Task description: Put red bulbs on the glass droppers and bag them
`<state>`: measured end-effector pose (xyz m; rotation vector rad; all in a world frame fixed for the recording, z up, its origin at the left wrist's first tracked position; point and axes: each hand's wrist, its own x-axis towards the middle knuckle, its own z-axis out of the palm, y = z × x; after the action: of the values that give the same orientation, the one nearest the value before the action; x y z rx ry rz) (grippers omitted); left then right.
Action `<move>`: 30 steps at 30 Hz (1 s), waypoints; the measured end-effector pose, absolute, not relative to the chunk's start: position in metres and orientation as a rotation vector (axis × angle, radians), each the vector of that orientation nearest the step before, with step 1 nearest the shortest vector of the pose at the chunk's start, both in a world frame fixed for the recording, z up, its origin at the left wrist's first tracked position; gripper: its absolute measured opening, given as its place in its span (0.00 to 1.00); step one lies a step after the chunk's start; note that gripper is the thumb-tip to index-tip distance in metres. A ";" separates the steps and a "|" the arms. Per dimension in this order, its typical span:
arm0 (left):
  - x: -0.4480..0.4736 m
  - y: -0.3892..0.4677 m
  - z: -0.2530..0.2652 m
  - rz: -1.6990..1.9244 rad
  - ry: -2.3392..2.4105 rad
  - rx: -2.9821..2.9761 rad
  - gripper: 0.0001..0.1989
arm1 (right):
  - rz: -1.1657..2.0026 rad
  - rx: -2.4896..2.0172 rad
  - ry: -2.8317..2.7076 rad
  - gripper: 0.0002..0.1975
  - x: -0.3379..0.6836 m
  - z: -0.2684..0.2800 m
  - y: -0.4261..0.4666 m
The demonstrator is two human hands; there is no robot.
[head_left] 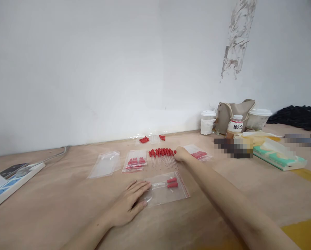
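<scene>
My left hand [133, 201] lies with fingers outstretched on the left end of a clear zip bag [160, 197]. Inside that bag are two droppers [172, 182] with red rubber bulbs and thin clear stems. My right hand [181, 153] reaches to the right end of a row of several loose red-bulb droppers [160, 152]. Its fingers are closed at the red bulb of the end dropper [174, 152]; the fingertips are partly hidden. Left of the row lies a filled bag of droppers [135, 161]. Another filled bag [198, 153] sits just beyond my right wrist.
Flat clear bags [105, 164] lie at the left; more red-bulb droppers [144, 139] lie by the wall. A power strip [20, 182] stands far left. At right are a lidded cup [208, 122], a bottle [235, 125], a grey bag [224, 114] and a green tissue pack [278, 158].
</scene>
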<state>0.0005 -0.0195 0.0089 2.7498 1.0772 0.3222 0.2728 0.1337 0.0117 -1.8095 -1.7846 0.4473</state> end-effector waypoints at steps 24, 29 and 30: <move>0.002 -0.020 0.011 0.305 1.079 2.756 0.22 | 0.948 -1.103 -1.020 0.21 0.312 -0.025 0.034; 0.001 -0.020 0.010 0.285 1.088 2.746 0.22 | 0.889 -1.102 -1.064 0.22 0.309 -0.027 0.034; 0.001 -0.020 0.010 0.281 1.092 2.744 0.22 | 0.878 -1.110 -1.073 0.22 0.309 -0.026 0.034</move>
<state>0.0012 -0.0197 0.0100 2.7437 1.0917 0.2805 0.3091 0.0343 -0.0264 -1.1102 -1.0732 0.8782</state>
